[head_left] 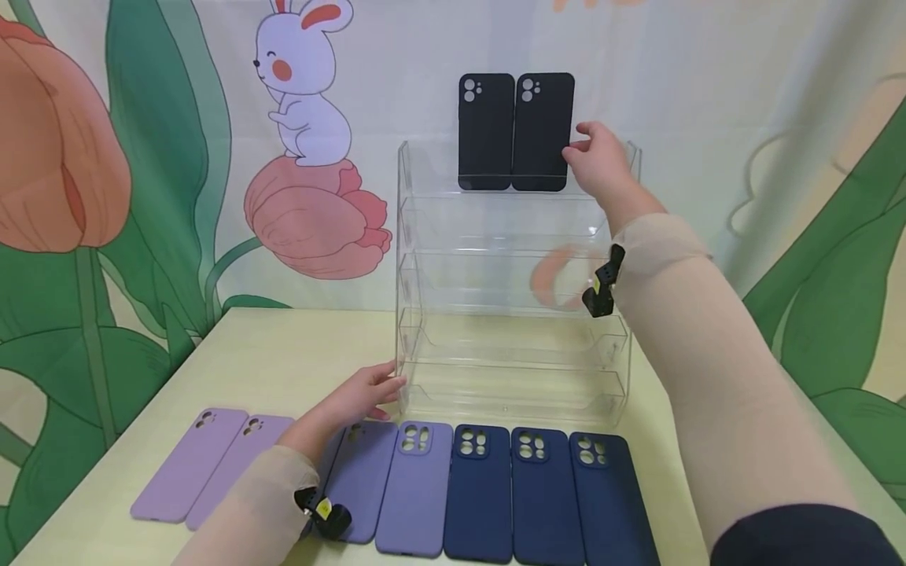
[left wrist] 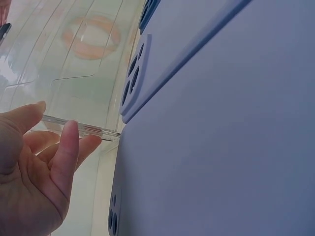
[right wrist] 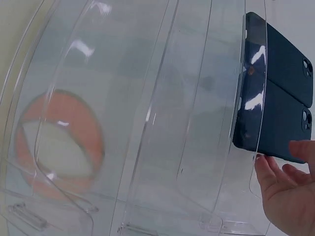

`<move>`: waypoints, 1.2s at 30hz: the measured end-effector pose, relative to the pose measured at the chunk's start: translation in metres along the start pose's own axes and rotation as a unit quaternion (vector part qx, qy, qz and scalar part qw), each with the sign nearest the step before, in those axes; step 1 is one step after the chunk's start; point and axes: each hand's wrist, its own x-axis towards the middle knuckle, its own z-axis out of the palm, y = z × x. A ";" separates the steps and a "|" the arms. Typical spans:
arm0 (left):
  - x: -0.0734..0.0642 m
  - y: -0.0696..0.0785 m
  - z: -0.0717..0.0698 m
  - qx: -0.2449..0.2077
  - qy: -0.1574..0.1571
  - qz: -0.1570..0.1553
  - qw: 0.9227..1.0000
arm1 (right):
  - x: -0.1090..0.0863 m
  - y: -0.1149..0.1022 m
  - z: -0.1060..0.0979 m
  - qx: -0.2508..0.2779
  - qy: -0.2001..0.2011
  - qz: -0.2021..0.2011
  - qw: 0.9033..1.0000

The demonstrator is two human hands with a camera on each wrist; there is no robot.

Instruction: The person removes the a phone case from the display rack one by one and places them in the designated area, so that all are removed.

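Note:
A clear acrylic display rack (head_left: 513, 338) with several tiers stands on the table. My left hand (head_left: 364, 391) grips the edge of its left side panel near the bottom; in the left wrist view, thumb (left wrist: 30, 115) and fingers lie on either side of the panel. On the top tier two black phone cases (head_left: 485, 130) stand upright side by side, camera cutouts at the top. My right hand (head_left: 600, 161) is at the right edge of the right-hand black case (head_left: 543, 130), thumb and fingertips touching its side. In the right wrist view the rack's clear lip covers the cases' lower ends.
Along the table front lie purple phone cases (head_left: 416, 495) and navy phone cases (head_left: 478, 495) in a row, partly under my left forearm. More purple cases (head_left: 187, 464) lie at the left. Behind the rack hangs a printed curtain (head_left: 453, 47).

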 end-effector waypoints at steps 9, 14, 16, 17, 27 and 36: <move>-0.002 -0.002 0.005 -0.002 0.014 -0.004 1.000 | -0.001 0.001 0.007 0.005 0.032 -0.015 0.999; -0.001 -0.001 0.008 -0.005 0.009 0.001 1.000 | -0.001 0.005 0.005 0.006 0.043 -0.040 0.998; 0.000 -0.001 0.009 -0.006 0.008 0.002 1.000 | -0.001 0.006 0.003 0.012 0.053 -0.053 0.997; 0.001 -0.001 0.009 -0.008 0.008 0.002 1.000 | -0.001 0.007 0.001 0.019 0.058 -0.059 0.996; -0.002 0.000 0.009 -0.004 0.003 0.000 1.000 | -0.006 0.006 -0.011 0.139 0.084 -0.079 0.983; 0.000 -0.001 0.000 -0.003 0.002 0.000 1.000 | -0.024 0.018 -0.006 0.168 0.040 -0.069 0.982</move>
